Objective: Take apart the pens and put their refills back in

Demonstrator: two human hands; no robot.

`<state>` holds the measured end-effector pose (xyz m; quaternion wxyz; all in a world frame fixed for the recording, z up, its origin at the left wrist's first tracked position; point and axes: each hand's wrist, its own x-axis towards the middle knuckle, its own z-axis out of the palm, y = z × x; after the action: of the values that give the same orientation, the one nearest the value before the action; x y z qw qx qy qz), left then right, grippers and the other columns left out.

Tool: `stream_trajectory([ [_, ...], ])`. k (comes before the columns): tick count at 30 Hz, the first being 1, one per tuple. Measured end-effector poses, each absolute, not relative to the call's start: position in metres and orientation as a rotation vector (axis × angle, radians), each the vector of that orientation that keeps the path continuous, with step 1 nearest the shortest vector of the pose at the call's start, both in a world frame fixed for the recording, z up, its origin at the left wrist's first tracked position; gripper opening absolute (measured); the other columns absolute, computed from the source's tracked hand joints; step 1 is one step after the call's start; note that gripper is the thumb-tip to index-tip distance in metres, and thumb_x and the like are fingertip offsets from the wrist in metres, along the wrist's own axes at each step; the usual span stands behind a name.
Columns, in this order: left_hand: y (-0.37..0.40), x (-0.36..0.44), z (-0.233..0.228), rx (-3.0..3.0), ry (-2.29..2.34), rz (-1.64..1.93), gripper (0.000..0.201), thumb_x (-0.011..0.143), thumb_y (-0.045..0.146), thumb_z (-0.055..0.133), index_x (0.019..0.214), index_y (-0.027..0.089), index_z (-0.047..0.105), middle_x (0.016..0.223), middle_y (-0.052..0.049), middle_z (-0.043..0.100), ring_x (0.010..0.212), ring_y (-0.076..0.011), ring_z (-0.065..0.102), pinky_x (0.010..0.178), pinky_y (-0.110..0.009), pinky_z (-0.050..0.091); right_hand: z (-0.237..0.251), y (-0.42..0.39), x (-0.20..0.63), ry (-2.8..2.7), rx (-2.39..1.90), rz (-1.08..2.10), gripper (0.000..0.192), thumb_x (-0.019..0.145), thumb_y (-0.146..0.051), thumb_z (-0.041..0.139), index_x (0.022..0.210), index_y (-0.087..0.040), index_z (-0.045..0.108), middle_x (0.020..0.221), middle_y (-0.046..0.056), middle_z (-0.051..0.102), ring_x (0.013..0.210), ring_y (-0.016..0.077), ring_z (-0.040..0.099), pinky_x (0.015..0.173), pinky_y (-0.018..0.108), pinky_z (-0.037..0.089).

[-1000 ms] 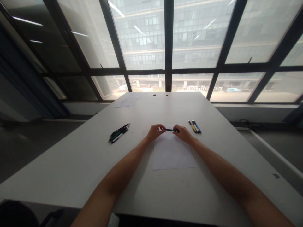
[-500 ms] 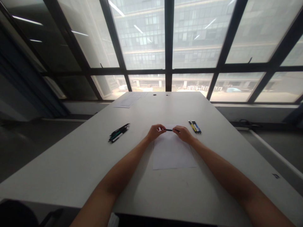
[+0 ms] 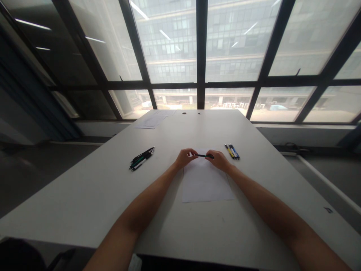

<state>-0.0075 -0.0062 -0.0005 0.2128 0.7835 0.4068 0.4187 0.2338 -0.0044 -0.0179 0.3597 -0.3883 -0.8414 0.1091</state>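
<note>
Dark pen [image 3: 201, 155] held level between both hands above the far end of the white sheet [image 3: 207, 184].
The handling looks midway: the left hand [image 3: 185, 158] pinches one end of the pen, thumb against fingertips, and the right hand [image 3: 218, 159] is closed in a like pinch about the other, greenish end; whether the pen touches the sheet, or is whole, I cannot tell. Left of the sheet lies a bundle of dark pens [image 3: 141, 159], right of it three pens [image 3: 232, 151] side by side; which group is finished and which remains is unclear. Well beyond the sheet, to its left, lie loose papers [image 3: 152, 120]. The forearms flank the sheet, and the fingers hide the pen's ends, the main hindrance to judging progress.
</note>
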Motion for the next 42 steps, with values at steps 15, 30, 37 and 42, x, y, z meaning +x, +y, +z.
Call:
stream_trajectory([
  [15, -0.0054, -0.0077, -0.0013, 2.175, 1.111, 1.171, 0.017, 0.076, 0.032, 0.074, 0.083, 0.017, 0.073, 0.079, -0.004, 0.073, 0.07, -0.014, 0.062, 0.064, -0.026, 0.044, -0.0175, -0.0057, 0.2327, -2.157, -0.988, 0.341, 0.021, 0.083, -0.024, 0.067, 0.104, -0.022, 0.062, 0.083, 0.001, 0.068, 0.07, 0.0148, 0.06, 0.068, 0.024, 0.043],
  [30, -0.0047, -0.0081, -0.0021, 2.173, 1.119, 1.167, 0.014, 0.075, 0.03, 0.074, 0.082, 0.018, 0.073, 0.078, -0.002, 0.072, 0.07, -0.0132, 0.061, 0.063, -0.025, 0.043, -0.0166, -0.0057, 0.2312, -2.217, -1.006, 0.271, 0.013, 0.092, -0.027, 0.056, 0.095, -0.023, 0.068, 0.09, 0.005, 0.071, 0.082, 0.0178, 0.064, 0.074, 0.026, 0.043],
  [37, -0.0056, -0.008, -0.002, 2.17, 1.123, 1.159, 0.016, 0.076, 0.03, 0.074, 0.084, 0.017, 0.072, 0.079, -0.003, 0.071, 0.07, -0.013, 0.061, 0.064, -0.025, 0.045, -0.0159, -0.0063, 0.2315, -2.17, -1.004, 0.354, 0.012, 0.083, -0.025, 0.065, 0.094, -0.021, 0.062, 0.078, 0.0, 0.067, 0.068, 0.0143, 0.057, 0.065, 0.024, 0.041],
  [42, -0.0031, -0.0077, -0.0047, 2.12, 1.056, 1.154, 0.042, 0.071, 0.036, 0.078, 0.108, 0.019, 0.066, 0.096, -0.005, 0.072, 0.075, -0.0133, 0.061, 0.063, -0.023, 0.046, -0.0171, -0.005, 0.2312, -2.15, -1.006, 0.324, 0.007, 0.084, -0.024, 0.062, 0.089, -0.021, 0.06, 0.076, -0.001, 0.065, 0.067, 0.014, 0.055, 0.066, 0.024, 0.04],
])
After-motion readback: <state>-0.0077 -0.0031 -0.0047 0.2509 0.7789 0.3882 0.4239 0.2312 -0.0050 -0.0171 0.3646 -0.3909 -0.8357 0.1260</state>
